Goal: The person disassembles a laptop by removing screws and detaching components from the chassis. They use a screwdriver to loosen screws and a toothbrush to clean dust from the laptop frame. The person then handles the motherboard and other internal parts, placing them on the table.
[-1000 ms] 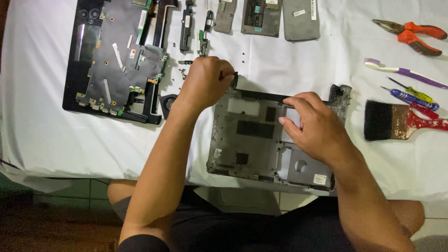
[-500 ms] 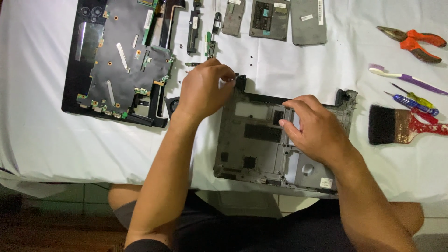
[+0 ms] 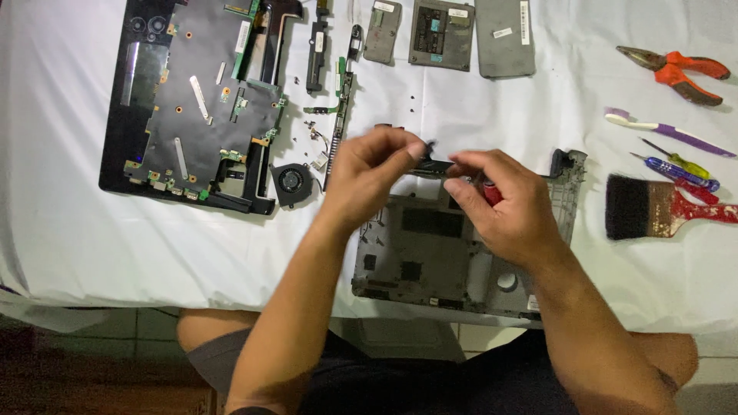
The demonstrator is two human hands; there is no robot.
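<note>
Both hands point(image 3: 438, 180) pinch, seemingly, a small part point(image 3: 428, 164)

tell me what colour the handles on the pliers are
Orange-red handles on the pliers, top right of the head view.

Grey laptop base point(image 3: 430, 253) (white tablecloth point(image 3: 61, 230))

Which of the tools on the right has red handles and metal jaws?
The pliers, farthest back in the row. The toothbrush, screwdrivers and paintbrush nearer the person have no jaws.
</note>
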